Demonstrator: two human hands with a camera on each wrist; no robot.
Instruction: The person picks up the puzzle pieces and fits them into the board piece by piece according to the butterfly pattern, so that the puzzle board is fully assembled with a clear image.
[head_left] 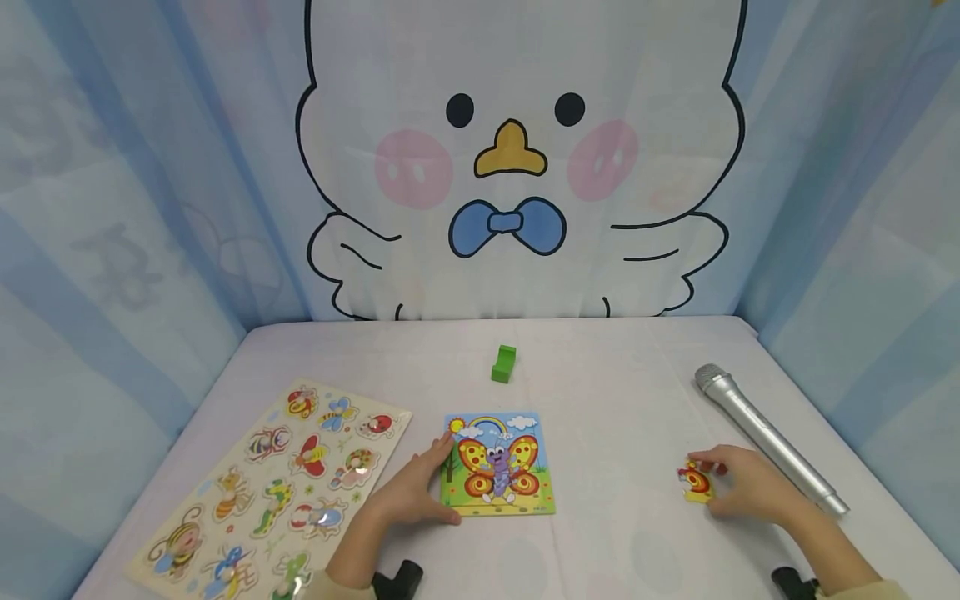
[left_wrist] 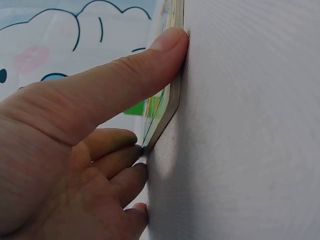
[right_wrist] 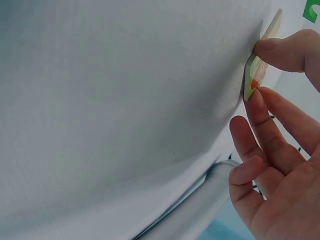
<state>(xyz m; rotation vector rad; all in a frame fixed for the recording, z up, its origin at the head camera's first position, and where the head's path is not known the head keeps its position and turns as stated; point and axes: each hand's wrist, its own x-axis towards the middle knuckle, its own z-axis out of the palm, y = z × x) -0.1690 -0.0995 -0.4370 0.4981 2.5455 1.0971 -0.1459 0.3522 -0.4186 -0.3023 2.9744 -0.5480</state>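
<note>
A square butterfly puzzle [head_left: 498, 467] lies flat on the white table. My left hand [head_left: 411, 493] holds its lower left corner, index finger along the left edge and thumb at the bottom edge. In the left wrist view, the thumb [left_wrist: 135, 70] presses the side of the thin puzzle board [left_wrist: 172, 97]. Further right, my right hand [head_left: 757, 487] pinches a small snail-like puzzle piece [head_left: 697, 482] at the table surface. The right wrist view shows this flat piece [right_wrist: 253, 75] edge-on between thumb and fingers, with the other fingers loosely curled.
A large board of insect pictures [head_left: 281, 475] lies at the left, close to my left forearm. A silver microphone [head_left: 772, 437] lies slanted just beyond my right hand. A small green block [head_left: 504, 364] stands behind the puzzle. Printed curtains [head_left: 510, 275] border the table.
</note>
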